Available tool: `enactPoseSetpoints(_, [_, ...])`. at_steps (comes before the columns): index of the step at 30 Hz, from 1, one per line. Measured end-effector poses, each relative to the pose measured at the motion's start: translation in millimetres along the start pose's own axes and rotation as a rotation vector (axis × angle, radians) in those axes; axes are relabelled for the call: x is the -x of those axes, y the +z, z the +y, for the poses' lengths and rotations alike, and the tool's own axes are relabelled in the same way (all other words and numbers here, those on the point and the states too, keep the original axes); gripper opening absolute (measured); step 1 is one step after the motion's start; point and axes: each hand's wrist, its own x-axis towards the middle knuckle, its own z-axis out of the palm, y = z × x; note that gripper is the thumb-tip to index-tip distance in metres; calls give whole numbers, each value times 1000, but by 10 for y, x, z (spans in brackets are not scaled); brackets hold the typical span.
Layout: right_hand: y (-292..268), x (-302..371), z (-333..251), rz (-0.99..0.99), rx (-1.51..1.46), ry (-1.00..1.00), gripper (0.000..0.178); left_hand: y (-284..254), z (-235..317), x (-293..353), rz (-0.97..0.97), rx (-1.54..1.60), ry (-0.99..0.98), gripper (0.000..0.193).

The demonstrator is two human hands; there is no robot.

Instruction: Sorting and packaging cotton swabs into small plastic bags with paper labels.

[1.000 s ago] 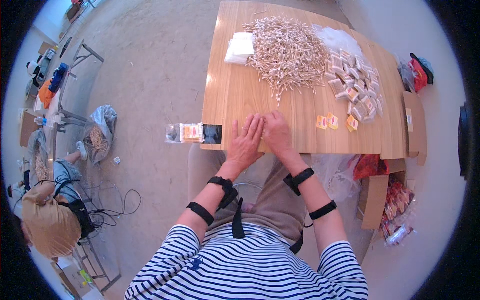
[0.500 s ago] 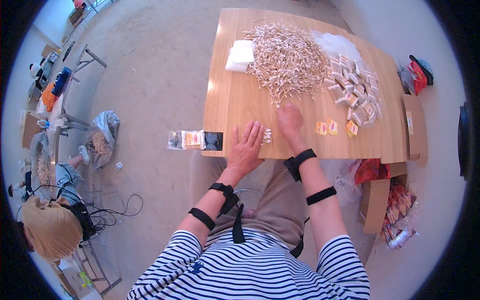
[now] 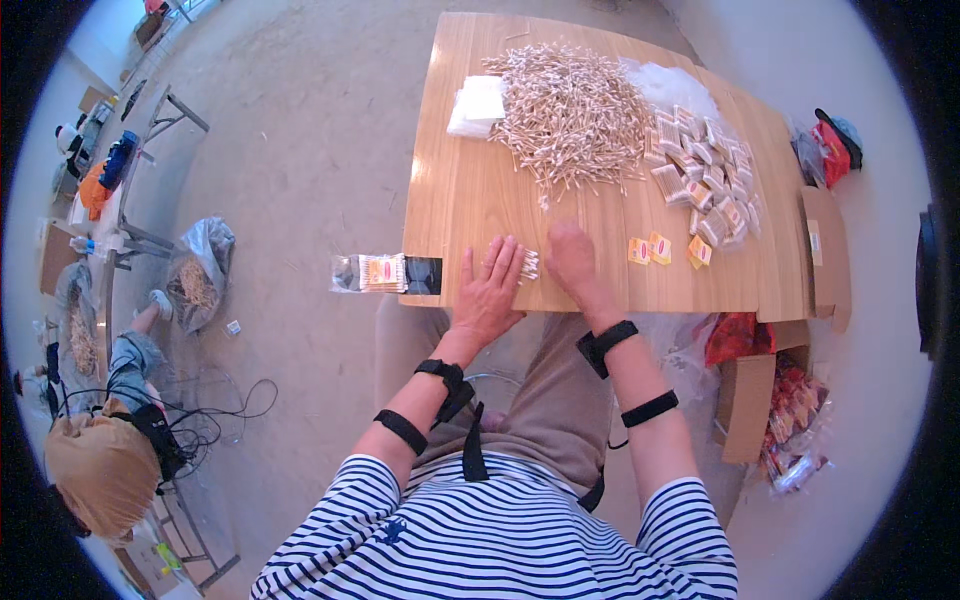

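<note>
Our left hand (image 3: 486,287) lies spread, partly covering near swabs (image 3: 530,266); right hand (image 3: 572,256) curls just right, can't tell if pinching.

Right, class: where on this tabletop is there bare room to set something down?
Bare tabletop shows between the white stack and the left hand. A smaller patch lies between the swab pile, the right hand and the yellow cards. It is crowded at the far middle, under the swab pile, and farther right, under the wrapped packs.
</note>
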Motion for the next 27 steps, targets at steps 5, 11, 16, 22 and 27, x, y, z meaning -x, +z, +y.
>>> enactPoseSetpoints(5, [-127,-23,-154,-2,-113,123,4,1,9,1,18,2,10,110])
enactPoseSetpoints(11, [-279,-33,-237,-176,-89,-81,21,-22,1,-4,-4,10,21,109])
enactPoseSetpoints(16, [-391,-380,-210,-73,-127,-10,27,-42,-9,26,-19,-64,33,110])
enactPoseSetpoints(22, [-568,-1055,156,228,263,-89,37,19,23,-5,15,-52,35,108])
enactPoseSetpoints(27, [-490,-1056,258,76,211,-82,47,-44,-29,-30,8,-56,25,108])
